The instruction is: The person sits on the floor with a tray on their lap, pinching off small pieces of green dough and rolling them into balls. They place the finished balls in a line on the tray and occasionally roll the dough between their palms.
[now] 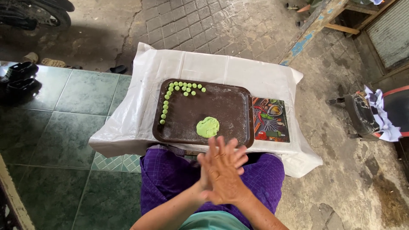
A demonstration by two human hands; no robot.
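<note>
The right hand (226,172) lies flat over the left hand (203,170), palms pressed together and fingers spread; whatever sits between them is hidden, so I cannot tell if they clamp anything. Just beyond the hands, on the near part of the dark brown tray (230,96), rests a soft, lumpy green dough lump (208,127). Small round green balls (170,96) curve along the tray's far left corner. White plastic sheeting (204,64) covers the surface under the tray.
</note>
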